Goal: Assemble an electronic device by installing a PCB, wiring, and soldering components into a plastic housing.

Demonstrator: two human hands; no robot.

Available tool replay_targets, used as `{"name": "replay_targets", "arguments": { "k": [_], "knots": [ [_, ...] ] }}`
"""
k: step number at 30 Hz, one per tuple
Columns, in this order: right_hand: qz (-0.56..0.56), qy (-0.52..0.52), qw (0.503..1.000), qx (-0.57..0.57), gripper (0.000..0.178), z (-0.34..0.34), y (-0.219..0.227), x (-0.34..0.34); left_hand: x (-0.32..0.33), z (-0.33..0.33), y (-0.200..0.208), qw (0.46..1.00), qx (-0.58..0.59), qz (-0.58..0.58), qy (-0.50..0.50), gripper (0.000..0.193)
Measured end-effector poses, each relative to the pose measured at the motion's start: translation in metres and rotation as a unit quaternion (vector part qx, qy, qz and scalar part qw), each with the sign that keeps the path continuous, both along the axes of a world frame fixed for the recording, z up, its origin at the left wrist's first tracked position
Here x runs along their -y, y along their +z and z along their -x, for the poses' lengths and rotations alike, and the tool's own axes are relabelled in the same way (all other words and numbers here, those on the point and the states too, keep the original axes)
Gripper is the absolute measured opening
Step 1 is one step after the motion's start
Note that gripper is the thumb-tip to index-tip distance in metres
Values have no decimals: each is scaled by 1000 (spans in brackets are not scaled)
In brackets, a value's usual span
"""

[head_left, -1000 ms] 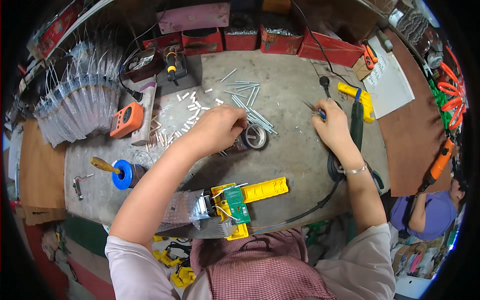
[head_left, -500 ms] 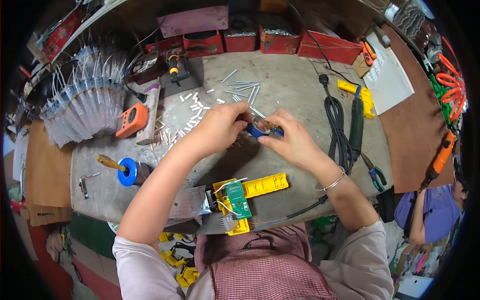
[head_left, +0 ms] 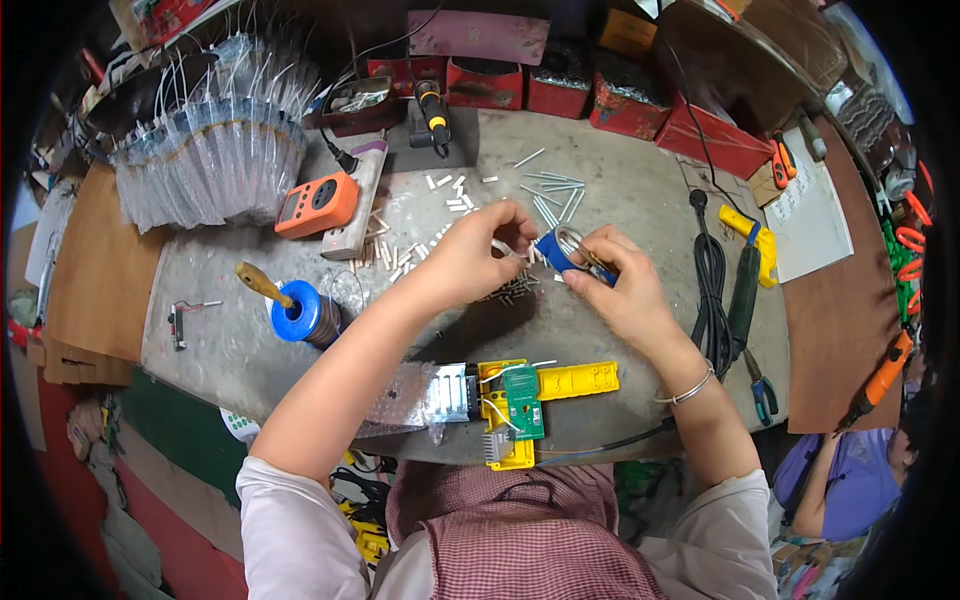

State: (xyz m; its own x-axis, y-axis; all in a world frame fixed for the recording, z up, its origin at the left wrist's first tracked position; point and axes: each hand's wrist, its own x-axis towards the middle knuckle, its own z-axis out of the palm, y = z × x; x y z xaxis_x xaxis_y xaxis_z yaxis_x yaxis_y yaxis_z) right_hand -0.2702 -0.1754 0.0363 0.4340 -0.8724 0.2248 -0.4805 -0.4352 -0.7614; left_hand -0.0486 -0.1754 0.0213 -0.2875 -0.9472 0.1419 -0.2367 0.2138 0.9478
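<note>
Right hand (head_left: 625, 278) has swung in from the right since a second ago, now mid-desk (head_left: 620, 330), grip closed on blue roll (head_left: 552, 252), raised beside left hand (head_left: 470, 250). Left grip: fingers curled, can't tell if anything's held. Metal rods (head_left: 556, 180) lie beyond roll; green circuit board (head_left: 523, 403) on yellow housing (head_left: 580, 381) nearer the person.

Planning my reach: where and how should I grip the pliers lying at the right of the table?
Probably by the blue-and-black handles, from the near side: the pliers lie with their handles spreading toward that side and their jaws pointing away. The right hand is closer, but holds the blue roll.
</note>
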Motion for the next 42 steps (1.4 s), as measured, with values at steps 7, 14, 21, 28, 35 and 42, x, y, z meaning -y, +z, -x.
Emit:
{"name": "replay_targets", "arguments": {
  "k": [7,14,21,28,35,42],
  "knots": [
    [27,10,1000,-6,21,-10,5,-5,-2,7,6,986,-109,-127,14,28],
    [59,-19,998,-15,18,-7,9,-7,-6,1,0,986,155,26,55,30],
    [20,-17,1000,-16,19,-2,13,-12,-5,9,17,998,31,37,51,22],
    [-4,-39,999,-24,21,16,17,-20,-10,27,28,988,84,131,0,9],
    [-156,-76,985,-9,34,27,19,-23,-13,42,30,989,96,114,12,6],
    [43,-53,993,-99,39,45,42,-31,-7,45,44,992,108,69,1,8]
  ]
}}
